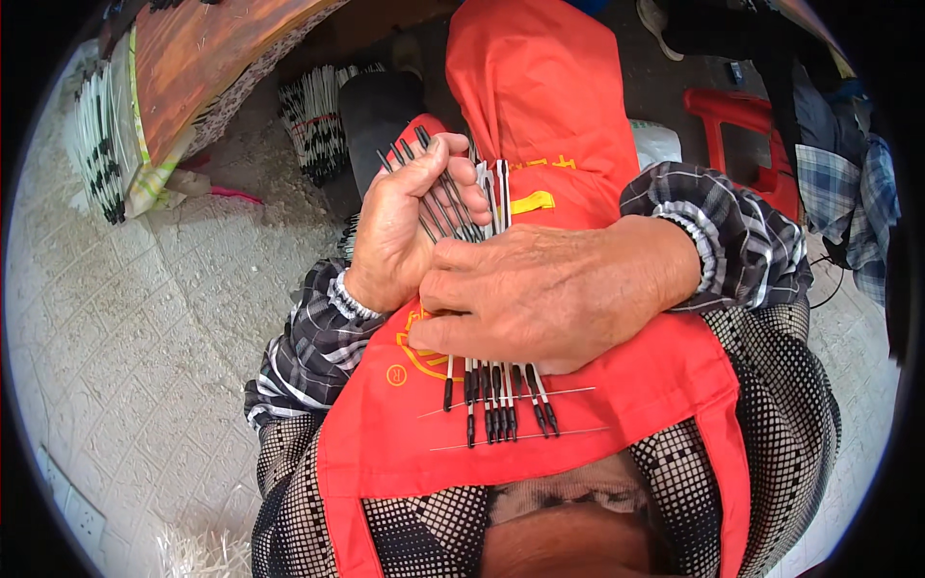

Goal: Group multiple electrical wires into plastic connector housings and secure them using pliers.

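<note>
- While your left hand [405, 222] was turned palm up, its thumb and fingers were pinching a small fan of thin dark rods [468, 229], whose upper ends stuck out past the thumb.
- Your right hand [554, 289] lay back upward, just beside the left palm, its fingers bent toward it; the fingertips were hidden, so whether they gripped anything you could not tell.
- Beneath your right hand ran a row of pale rods with black ends [496, 385]; their black tips showed on the near side of that hand, and other pale lengths rose beyond its far side.
- Nearer your body than the right hand, two fine wires [573, 392] crossed by those black tips, over your red apron [665, 356].
- Beyond both hands spread a red cloth [540, 77] with yellow marks.
- Past your left hand, farther off, stood a bundle of white-and-black rods [313, 120]; well to its left were another bundle [101, 144] and a brown table [217, 58].
- Well beyond your right hand was a red plastic stool [708, 111].
</note>
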Demonstrator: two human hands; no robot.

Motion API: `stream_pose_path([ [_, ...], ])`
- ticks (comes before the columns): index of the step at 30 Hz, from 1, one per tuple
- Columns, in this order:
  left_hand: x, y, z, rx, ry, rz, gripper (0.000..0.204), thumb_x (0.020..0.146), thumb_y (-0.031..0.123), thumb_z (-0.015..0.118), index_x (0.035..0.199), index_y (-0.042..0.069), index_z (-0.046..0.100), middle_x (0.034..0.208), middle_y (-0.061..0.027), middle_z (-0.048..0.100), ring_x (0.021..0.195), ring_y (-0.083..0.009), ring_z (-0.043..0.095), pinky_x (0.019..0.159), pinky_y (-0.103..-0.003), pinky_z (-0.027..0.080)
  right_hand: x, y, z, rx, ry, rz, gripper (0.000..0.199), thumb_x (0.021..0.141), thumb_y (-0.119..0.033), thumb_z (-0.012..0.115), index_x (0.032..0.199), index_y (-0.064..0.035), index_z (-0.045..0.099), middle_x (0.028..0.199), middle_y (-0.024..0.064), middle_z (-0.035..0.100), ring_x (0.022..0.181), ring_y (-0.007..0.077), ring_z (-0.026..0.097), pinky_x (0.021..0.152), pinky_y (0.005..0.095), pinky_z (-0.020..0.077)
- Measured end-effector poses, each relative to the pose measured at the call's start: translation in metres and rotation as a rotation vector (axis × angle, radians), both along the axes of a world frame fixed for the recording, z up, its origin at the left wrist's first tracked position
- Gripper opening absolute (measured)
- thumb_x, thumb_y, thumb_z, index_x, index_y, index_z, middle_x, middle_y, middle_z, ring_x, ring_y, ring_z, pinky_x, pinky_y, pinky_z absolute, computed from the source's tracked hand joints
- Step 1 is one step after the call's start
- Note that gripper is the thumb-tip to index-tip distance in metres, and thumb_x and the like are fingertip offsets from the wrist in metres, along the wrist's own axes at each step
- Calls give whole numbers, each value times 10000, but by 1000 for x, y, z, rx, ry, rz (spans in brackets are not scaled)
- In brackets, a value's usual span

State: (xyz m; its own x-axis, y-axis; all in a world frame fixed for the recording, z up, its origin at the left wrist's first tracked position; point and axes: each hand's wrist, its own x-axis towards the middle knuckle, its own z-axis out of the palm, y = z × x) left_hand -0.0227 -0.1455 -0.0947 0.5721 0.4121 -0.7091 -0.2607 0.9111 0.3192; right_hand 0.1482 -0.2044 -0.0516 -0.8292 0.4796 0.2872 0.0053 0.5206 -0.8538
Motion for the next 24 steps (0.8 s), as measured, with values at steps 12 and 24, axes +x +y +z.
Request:
stream_pose_path([
  [12, 5, 4, 7, -31, 25, -86, 235, 1008, 218, 522, 1107, 6, 544, 820, -84, 660, 688, -203, 685, 619, -362, 602, 3, 6, 12, 51, -101, 64, 465, 701, -79, 689, 1116, 55, 531, 997, 139, 544, 926, 283, 538, 697, 369, 506],
  [24, 9, -4, 10, 65, 57, -137, 199, 1006, 190, 511, 1068, 10, 567, 822, -84, 669, 732, -207, 688, 642, -352, 588, 47, 55, 56, -246, -91, -154, 208, 783, -80, 591, 921, 70, 627, 832, 116, 640, 761, 225, 624, 607, 337, 516],
])
